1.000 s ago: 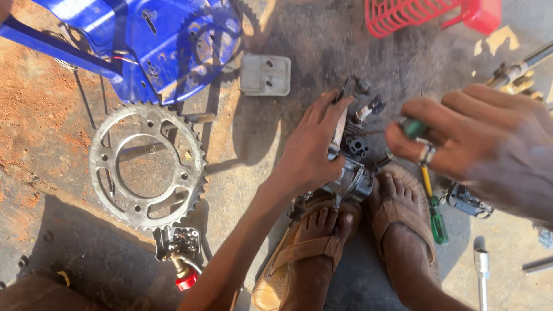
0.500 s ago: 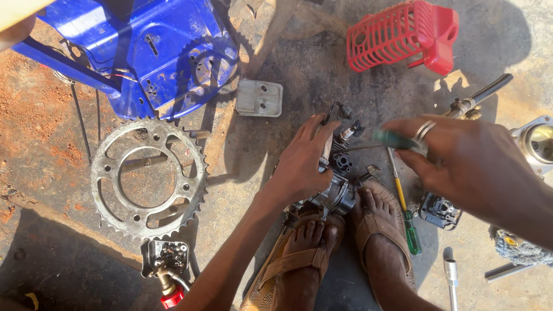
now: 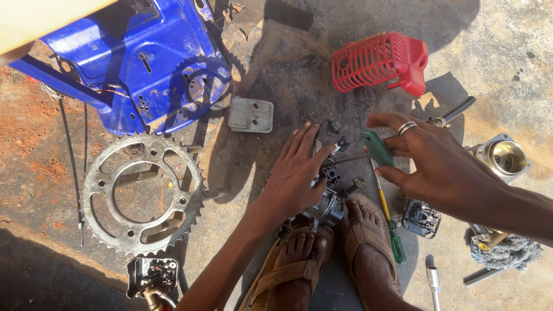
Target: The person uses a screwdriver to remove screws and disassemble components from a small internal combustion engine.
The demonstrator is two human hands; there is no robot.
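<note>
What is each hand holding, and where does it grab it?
Right hand holds a green-handled screwdriver by its handle. Left hand presses on the small grey metal engine part.

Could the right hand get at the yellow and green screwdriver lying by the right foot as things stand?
Probably yes. The right hand hovers just above the screwdriver, which lies bare on the ground beside the sandalled foot. But the hand already holds a green-handled tool.

Single head view, steep downward, close over ground.

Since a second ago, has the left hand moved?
No. The left hand still rests on the engine part, just above the sandalled feet.
</note>
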